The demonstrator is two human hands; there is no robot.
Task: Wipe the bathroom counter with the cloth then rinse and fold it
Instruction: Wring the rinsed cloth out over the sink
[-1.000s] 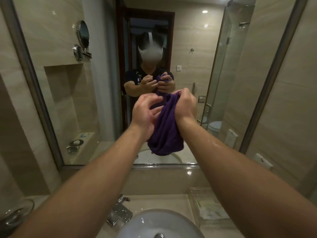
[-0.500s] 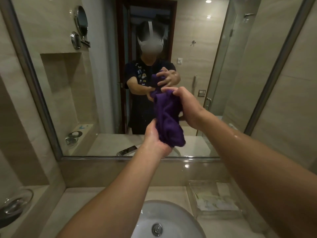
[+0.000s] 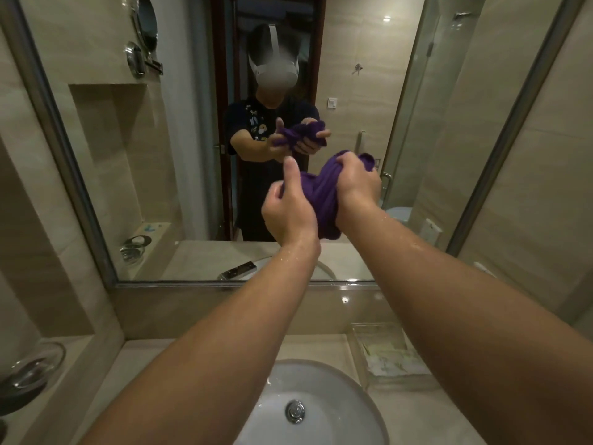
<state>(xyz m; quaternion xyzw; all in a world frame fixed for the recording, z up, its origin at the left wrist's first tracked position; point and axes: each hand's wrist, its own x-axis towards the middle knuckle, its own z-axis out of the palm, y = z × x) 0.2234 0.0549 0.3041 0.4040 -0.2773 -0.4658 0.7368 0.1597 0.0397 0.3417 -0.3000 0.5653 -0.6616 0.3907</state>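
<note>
Head view | bunched purple fabric cloth is gripped by left hand and right hand, fingers curled round it | held above round white ceramic sink

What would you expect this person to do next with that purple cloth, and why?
Probably finish the twist to squeeze water out, then shake the cloth open for folding. Both the left hand and the right hand grip it bunched into a tight wad, held over the sink, and both forearms look wet. It is far from flat enough to fold.

Dim warm light, wide-angle edge distortion
</note>
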